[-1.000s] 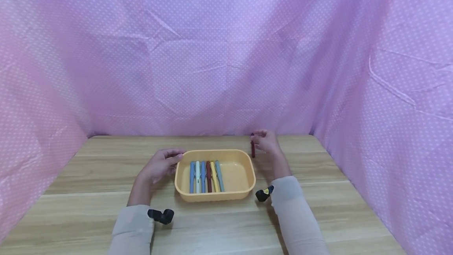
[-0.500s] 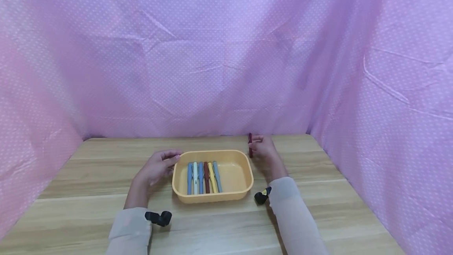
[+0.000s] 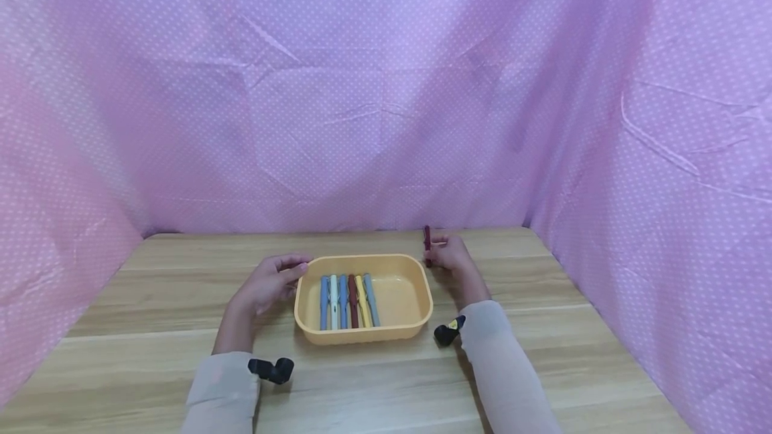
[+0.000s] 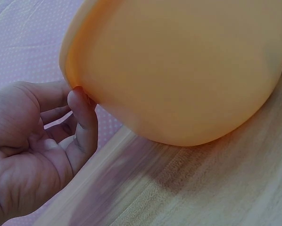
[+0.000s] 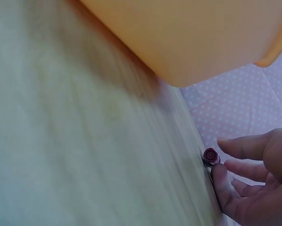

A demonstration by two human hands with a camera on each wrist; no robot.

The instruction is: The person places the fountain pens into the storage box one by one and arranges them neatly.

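A yellow-orange plastic tray (image 3: 398, 333) stands on the table, holding a row of capped pens (image 3: 353, 303) in blue, pale green, dark red, yellow and grey-blue. My left hand (image 3: 271, 284) pinches the tray's far left corner at the rim; in the left wrist view its thumb (image 4: 86, 117) bends against the outer wall. Beyond the tray's far right corner lies a dark red pen (image 3: 427, 238). Around its near part my right hand (image 3: 455, 256) has its fingers loosely spread. The right wrist view shows the pen's end (image 5: 211, 155) between thumb and forefinger, with the forefinger apart from it.
The wooden table (image 3: 362, 394) reaches back to a pink dotted cloth (image 3: 338, 119), which also hangs at both sides. Black wrist cameras (image 3: 271, 371) sit at both sleeve cuffs. In the tray, bare floor shows right of the pens.
My right hand has drawn slightly lower and toward me along the dark red pen, baring more of its far end. The tray, its pens and my left hand stay as they were.
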